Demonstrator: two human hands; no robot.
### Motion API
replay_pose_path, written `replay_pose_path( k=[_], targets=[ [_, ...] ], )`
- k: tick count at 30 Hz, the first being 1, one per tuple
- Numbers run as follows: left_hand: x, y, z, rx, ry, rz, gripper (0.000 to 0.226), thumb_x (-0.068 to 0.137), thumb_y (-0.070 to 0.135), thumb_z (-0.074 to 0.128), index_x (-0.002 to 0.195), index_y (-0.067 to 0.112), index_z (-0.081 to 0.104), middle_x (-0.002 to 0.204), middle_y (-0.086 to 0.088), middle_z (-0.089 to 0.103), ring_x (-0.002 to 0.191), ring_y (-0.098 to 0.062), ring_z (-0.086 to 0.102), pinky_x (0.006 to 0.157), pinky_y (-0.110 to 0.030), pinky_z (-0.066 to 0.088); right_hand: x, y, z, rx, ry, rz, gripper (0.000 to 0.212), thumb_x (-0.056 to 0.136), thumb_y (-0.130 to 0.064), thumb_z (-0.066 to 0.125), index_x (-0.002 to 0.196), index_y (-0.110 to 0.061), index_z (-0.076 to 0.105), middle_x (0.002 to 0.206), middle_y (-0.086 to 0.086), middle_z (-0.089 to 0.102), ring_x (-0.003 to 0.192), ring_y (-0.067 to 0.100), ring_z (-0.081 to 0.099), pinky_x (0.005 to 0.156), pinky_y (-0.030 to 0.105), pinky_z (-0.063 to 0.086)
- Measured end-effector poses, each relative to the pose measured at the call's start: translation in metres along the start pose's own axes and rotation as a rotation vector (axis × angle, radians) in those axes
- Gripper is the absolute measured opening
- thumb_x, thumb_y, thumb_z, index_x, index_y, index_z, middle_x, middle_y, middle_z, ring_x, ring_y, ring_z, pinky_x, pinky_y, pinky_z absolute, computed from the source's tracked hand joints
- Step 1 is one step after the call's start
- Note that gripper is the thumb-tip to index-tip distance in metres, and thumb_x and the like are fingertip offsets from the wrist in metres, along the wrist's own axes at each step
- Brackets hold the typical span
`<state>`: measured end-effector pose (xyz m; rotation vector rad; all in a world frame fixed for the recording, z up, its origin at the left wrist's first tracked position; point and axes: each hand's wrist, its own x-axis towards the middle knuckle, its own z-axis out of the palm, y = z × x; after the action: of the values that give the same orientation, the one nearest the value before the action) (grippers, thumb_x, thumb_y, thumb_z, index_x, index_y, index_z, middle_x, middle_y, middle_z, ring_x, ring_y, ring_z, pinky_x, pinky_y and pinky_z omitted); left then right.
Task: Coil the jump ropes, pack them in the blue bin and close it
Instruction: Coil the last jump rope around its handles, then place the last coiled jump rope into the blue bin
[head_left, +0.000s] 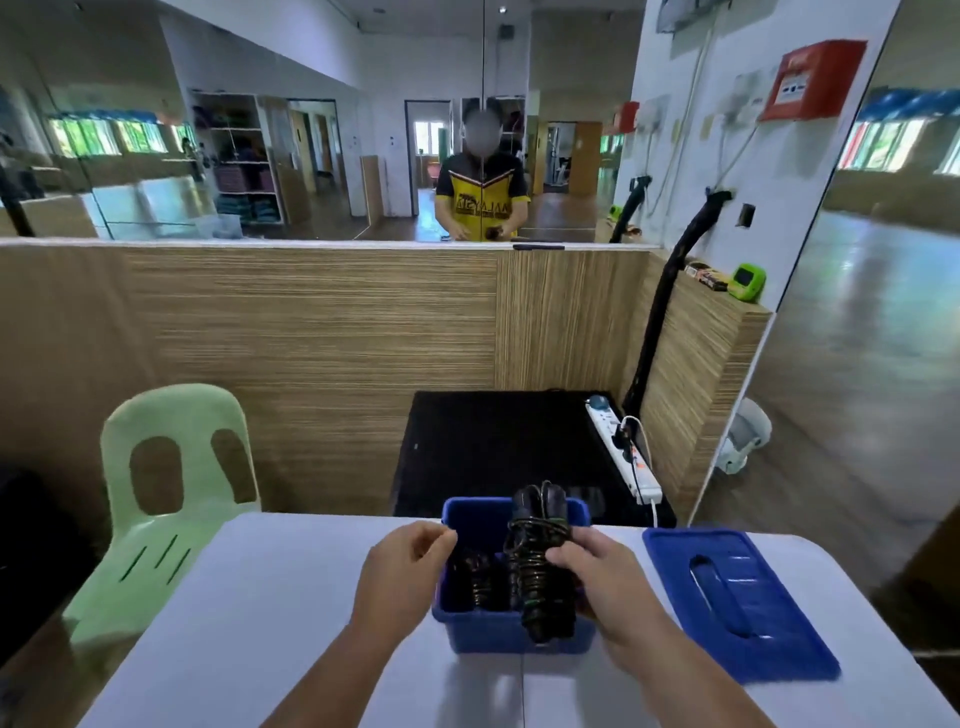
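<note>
We judge ourselves to be in the packing step, well past halfway. Our right hand (597, 571) grips a coiled rope (540, 561) round its middle, fingers curled over the bundle. It holds the rope over the right half of the bin (467, 631), with the lower end down by the near wall and the upper end above the far rim. A second rope (475, 577), also coiled, lies inside the bin on the left. Our left hand (405, 566) hovers at the bin's left rim with fingers loosely curled. We see nothing in it, and we cannot tell whether it touches the rim. The lid (737, 597) lies flat on the table (260, 623) just right of the bin, apart from it. Coiling looks done for these two ropes, and we see no loose rope on the table. What is left, as we judge it, is to set this bundle beside the other, let go, then fetch the lid and press it onto the bin.
</note>
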<state>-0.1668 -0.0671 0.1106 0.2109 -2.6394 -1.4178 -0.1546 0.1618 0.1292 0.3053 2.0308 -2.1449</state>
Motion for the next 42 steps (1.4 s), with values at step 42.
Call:
replay_pose_path(
  k=[42],
  targets=[
    [0.022,-0.09,0.095,0.034,0.135,-0.186,0.048,0.099,0.024,0.057,0.146,0.029,0.049,0.126,0.01,0.061,0.106,-0.01,0.062,0.09,-0.026,0.051,0.131,0.089,0.05,-0.22,0.076,0.318,0.041,0.084,-0.017,0.078,0.122,-0.017,0.062,0.108,0.007,0.068,0.094,0.024,0.069,0.078,0.038,0.06]
  ],
)
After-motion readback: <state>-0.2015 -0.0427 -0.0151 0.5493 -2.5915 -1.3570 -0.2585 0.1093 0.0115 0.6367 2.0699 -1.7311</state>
